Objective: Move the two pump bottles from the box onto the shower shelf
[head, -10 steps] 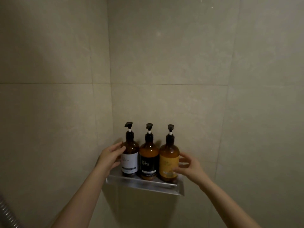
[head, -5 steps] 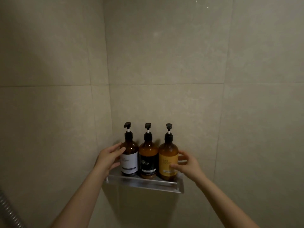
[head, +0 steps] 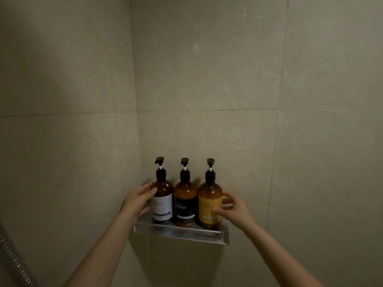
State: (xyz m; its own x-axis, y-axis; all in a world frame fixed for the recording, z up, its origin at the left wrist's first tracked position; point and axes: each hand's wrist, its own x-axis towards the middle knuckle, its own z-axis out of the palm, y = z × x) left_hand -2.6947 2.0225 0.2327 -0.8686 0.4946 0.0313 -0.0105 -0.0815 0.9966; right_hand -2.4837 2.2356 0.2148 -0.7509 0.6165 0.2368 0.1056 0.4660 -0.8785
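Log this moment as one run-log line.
stage: placing | shelf: three pump bottles upright | left hand: on white-label bottle | right hand: on yellow-label bottle

Three amber glass pump bottles, white-labelled [head: 162,200], black-labelled [head: 185,205] and yellow-labelled [head: 209,206], stand upright side by side on the shiny metal corner shower shelf [head: 180,233].
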